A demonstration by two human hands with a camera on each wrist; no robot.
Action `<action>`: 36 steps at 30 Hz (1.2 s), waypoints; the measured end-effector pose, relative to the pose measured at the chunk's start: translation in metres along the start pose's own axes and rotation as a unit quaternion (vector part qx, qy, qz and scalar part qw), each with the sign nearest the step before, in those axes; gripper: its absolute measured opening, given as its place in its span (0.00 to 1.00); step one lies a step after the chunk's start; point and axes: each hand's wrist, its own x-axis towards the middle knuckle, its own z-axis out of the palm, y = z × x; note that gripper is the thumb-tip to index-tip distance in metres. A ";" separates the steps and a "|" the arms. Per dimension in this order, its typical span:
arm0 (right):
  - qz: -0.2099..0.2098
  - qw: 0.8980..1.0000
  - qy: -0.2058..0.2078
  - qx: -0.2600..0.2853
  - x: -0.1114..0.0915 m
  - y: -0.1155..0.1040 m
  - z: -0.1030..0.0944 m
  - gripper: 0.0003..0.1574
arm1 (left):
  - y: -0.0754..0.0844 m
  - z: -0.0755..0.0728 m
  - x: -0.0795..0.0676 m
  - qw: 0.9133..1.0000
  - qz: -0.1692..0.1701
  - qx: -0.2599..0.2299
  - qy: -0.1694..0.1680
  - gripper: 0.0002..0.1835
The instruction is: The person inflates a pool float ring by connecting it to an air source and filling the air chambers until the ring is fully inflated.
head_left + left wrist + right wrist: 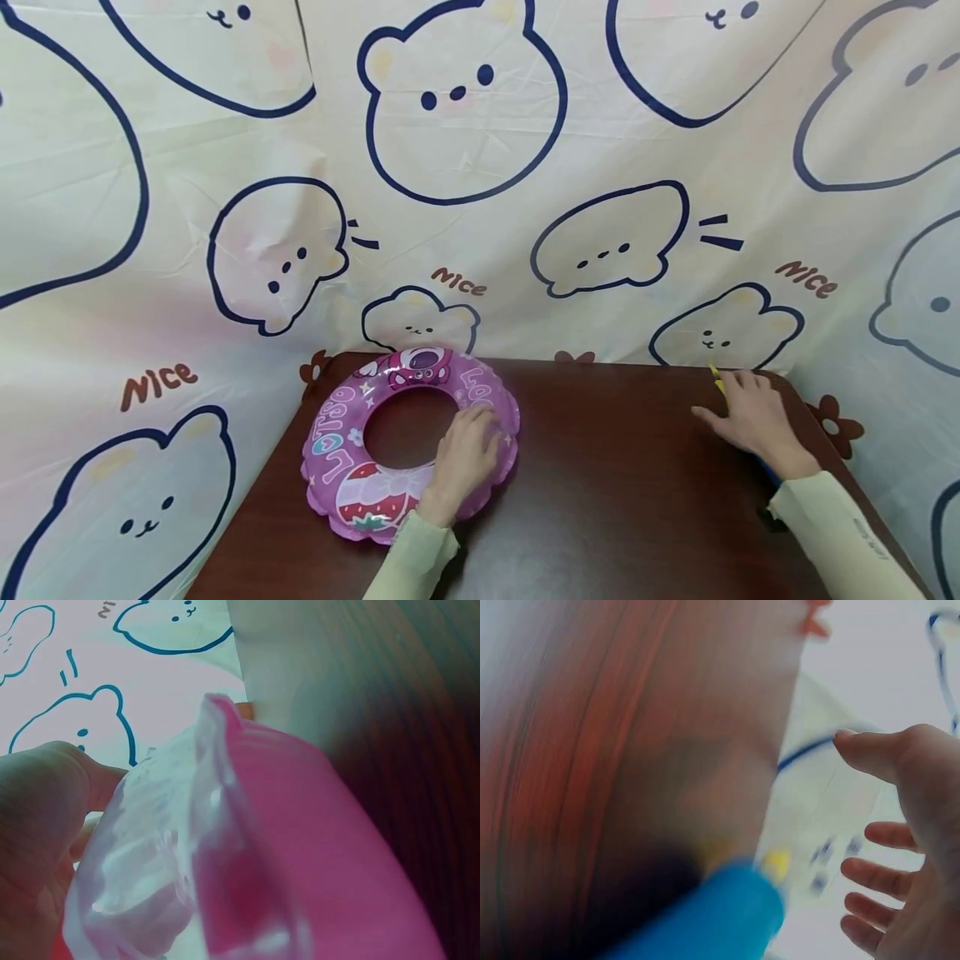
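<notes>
A pink inflatable swim ring (333,496) lies on the brown table, with strawberry prints and lettering. My left hand (468,454) grips the right side of its tube, fingers curled over it. In the left wrist view the tube (300,840) shows a raised seam and a clear panel, and part of the left hand (45,817) is behind it. At the table's right my right hand (757,421) reaches over a long blue object (727,919) with a yellow end (776,864), its fingers spread. That object is mostly covered by hand and sleeve in the head view.
The brown table (600,475) reaches back to a pale cloth (480,242) printed with bear outlines. This cloth also hangs at both sides. Dark table surface separates the ring from the right hand.
</notes>
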 end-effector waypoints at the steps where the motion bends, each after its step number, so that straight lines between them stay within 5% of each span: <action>1: -0.013 1.000 0.004 0.011 0.000 -0.012 0.002 0.49 | 0.000 -0.001 0.000 1.000 0.002 -0.003 0.002 0.14; 8: -0.059 0.991 -0.036 0.117 -0.003 -0.101 0.020 0.40 | -0.001 0.000 0.000 1.000 0.017 -0.014 0.013 0.13; 15: -0.113 0.976 -0.032 0.185 -0.007 -0.162 0.048 0.31 | -0.003 -0.001 0.000 1.000 0.019 -0.008 0.020 0.13; 27: -0.142 0.943 -0.028 0.300 -0.006 -0.227 0.087 0.22 | -0.004 0.000 -0.001 0.999 0.021 0.000 0.025 0.12; 36: -0.146 0.918 -0.034 0.368 -0.003 -0.249 0.096 0.15 | -0.005 0.002 0.001 0.999 0.022 0.005 0.022 0.12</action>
